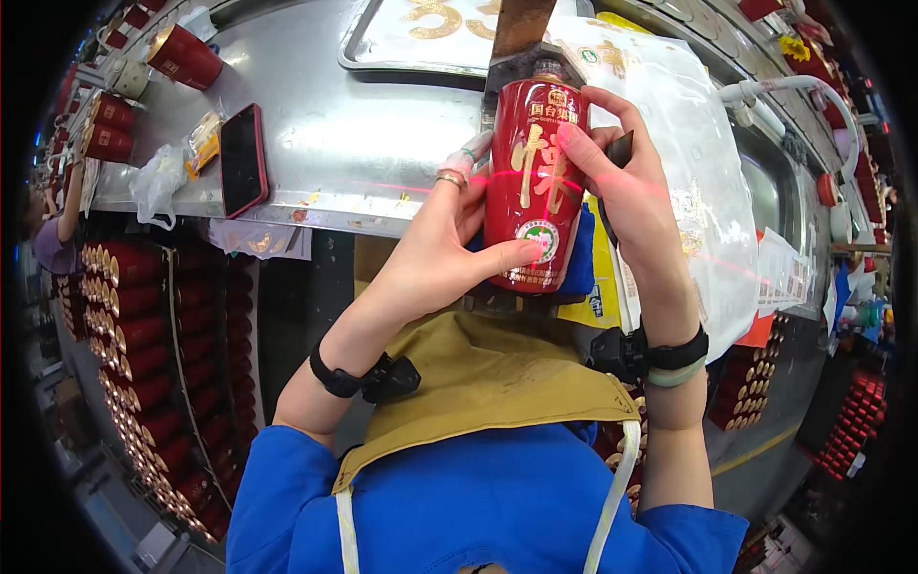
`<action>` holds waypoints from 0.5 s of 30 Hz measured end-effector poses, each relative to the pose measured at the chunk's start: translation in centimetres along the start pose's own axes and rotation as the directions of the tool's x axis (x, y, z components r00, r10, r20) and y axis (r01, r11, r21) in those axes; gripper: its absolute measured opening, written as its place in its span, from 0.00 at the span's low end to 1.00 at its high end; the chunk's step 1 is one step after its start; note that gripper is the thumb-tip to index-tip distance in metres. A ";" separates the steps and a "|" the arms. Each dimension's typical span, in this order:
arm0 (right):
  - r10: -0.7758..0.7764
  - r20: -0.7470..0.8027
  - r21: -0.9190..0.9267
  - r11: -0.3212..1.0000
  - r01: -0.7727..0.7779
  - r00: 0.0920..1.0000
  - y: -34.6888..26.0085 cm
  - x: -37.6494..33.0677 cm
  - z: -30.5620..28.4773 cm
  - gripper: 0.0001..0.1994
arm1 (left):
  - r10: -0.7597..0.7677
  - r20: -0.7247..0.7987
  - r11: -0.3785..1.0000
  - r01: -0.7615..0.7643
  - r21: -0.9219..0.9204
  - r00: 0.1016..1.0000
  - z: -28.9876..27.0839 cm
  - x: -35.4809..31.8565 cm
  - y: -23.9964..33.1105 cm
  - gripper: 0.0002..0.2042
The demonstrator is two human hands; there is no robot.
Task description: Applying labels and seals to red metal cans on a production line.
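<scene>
A glossy red bottle (516, 110) with gold lettering and a round green-and-white sticker (541, 237) lies in front of me, neck away from me. My left hand (435, 244) is closed round its left side, the thumb laid by the sticker. One left finger is wrapped in white tape. My right hand (639, 191) holds the upper right side, its thumb against the gold lettering. A dark, flat piece (620, 150) shows at the right palm; I cannot tell what it is. Thin red light lines cross on the bottle.
A metal tray (363, 59) with gold pieces sits at the back of the metal table (316, 124). A phone (244, 161) and plastic bag (160, 187) lie left, near red cups (186, 59). White sheeting (712, 191) covers the right. Stacked red bottles (124, 316) stand below left.
</scene>
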State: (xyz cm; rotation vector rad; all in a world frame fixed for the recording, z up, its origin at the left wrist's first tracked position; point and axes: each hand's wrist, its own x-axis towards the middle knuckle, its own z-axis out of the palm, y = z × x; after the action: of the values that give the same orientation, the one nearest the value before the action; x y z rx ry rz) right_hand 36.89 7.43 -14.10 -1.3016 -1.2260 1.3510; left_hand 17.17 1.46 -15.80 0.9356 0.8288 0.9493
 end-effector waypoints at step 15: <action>-0.003 -0.033 0.031 1.000 0.004 0.999 -0.2 -0.1 0.6 0.29 | 0.045 0.000 0.999 -0.045 0.011 0.999 0.0 0.0 -0.4 0.51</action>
State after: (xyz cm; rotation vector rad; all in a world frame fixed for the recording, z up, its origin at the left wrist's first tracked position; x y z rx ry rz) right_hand 36.34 7.29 -13.92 -1.2943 -1.1801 1.3365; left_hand 17.26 1.33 -16.20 0.9670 0.8164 0.9851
